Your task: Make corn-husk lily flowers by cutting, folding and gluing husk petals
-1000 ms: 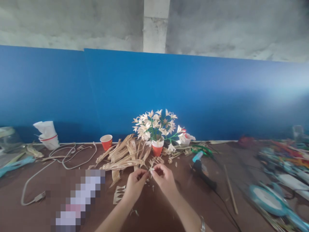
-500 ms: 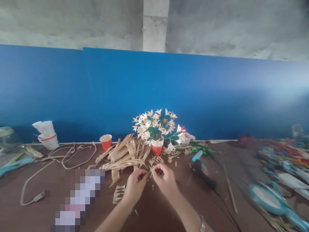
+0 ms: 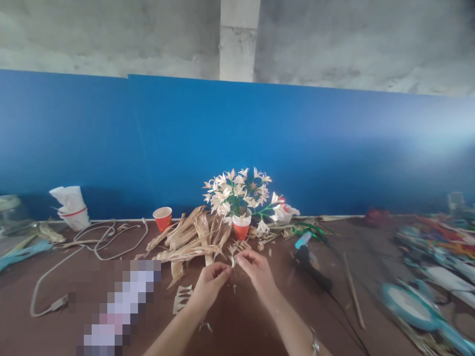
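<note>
Counter [image 3: 237, 331] stayed cluttered, and the left hand [image 3: 211, 283] and right hand [image 3: 256, 268] kept pinching that tiny husk bit [image 3: 233, 259], just nudged closer together.

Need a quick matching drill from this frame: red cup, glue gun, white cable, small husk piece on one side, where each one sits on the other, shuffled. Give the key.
Things:
1. red cup
2. glue gun
3. white cable
4. small husk piece

Places:
A. pinched between the left hand and the right hand
B. lying to the right of both hands
C. upright, just left of the husk pile
D. looped over the left part of the table

Pairs: 1-C, 2-B, 3-D, 4-A
</note>
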Available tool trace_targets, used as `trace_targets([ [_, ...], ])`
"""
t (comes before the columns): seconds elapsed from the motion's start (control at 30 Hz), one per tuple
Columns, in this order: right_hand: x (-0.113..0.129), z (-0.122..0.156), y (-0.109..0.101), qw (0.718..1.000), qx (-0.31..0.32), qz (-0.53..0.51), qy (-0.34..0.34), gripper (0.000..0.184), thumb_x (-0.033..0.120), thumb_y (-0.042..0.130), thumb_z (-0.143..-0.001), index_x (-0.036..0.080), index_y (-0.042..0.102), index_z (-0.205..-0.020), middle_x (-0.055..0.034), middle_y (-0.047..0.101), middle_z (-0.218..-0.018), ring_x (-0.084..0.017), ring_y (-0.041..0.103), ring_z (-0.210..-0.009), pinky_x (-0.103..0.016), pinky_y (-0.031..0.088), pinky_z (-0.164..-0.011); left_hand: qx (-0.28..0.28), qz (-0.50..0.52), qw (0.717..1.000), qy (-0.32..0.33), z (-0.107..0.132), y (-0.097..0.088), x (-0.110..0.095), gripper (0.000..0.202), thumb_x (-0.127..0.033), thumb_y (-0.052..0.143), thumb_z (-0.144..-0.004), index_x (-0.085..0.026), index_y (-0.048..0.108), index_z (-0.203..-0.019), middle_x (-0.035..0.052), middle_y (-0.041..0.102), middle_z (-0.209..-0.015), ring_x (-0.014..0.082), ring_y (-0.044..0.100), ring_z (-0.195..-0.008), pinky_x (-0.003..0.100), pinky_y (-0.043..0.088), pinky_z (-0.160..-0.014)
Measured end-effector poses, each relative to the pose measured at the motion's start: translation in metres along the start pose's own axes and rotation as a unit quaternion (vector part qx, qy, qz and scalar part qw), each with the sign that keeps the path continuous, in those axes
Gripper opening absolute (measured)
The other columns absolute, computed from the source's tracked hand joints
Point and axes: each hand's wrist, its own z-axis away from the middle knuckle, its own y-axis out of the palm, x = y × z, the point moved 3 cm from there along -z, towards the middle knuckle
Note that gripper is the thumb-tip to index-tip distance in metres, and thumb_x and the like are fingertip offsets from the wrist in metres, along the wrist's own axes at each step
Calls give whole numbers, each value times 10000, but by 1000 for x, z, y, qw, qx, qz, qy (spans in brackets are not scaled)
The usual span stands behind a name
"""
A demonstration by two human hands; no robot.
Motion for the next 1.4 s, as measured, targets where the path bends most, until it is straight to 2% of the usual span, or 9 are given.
trace_targets([
  [0.2, 0, 1, 1, 999, -18, 26, -1, 259, 393, 587, -723, 149, 620, -643, -12, 596, -606, -144, 527, -599, -232, 411, -565, -53, -59, 996, 39, -4, -6, 7, 236, -350, 620, -695, -146, 679, -799, 34, 679, -700, 174, 595, -655, 251, 441, -620],
  [0.47, 3, 2, 2, 999, -28, 41, -12, 275, 401, 586, -731, 150, 593, -618, 5, 556, -558, -127, 492, -548, -225, 397, -533, -117, -236, 951, 160, 2, -9, -1, 128, -224, 557, -726, -197, 682, -719, 23, 646, -660, 170, 555, -636, 259, 416, -624],
  [0.67, 1, 3, 2, 998, -45, 42, -10, 311, 434, 588, -724, 150, 581, -598, 9, 537, -535, -120, 470, -522, -221, 383, -508, -119, -300, 920, 223, 6, -7, -10, 141, -193, 513, -758, -199, 643, -702, 35, 640, -687, 194, 560, -715, 289, 420, -668],
  [0.9, -3, 4, 4, 997, -61, 39, 3, 336, 452, 578, -726, 148, 555, -586, 21, 493, -517, -106, 427, -505, -212, 358, -483, -137, -386, 867, 283, 12, -5, -18, 134, -148, 516, -763, -199, 621, -698, 35, 660, -724, 197, 555, -740, 324, 384, -713],
  [1.2, -4, 5, 4, 996, -79, 28, 35, 325, 422, 594, -694, 152, 514, -532, 43, 428, -485, -91, 369, -490, -208, 325, -471, -146, -485, 783, 360, 23, 1, -29, 167, -100, 520, -755, -215, 640, -746, 26, 694, -767, 201, 565, -802, 339, 320, -754],
  [1.4, -10, 5, 3, 993, -89, 4, 76, 314, 405, 597, -668, 157, 511, -497, 46, 428, -442, -90, 374, -455, -206, 313, -436, -139, -515, 746, 398, 28, 6, -32, 180, -101, 509, -769, -221, 642, -776, 28, 699, -793, 205, 567, -845, 344, 292, -795],
])
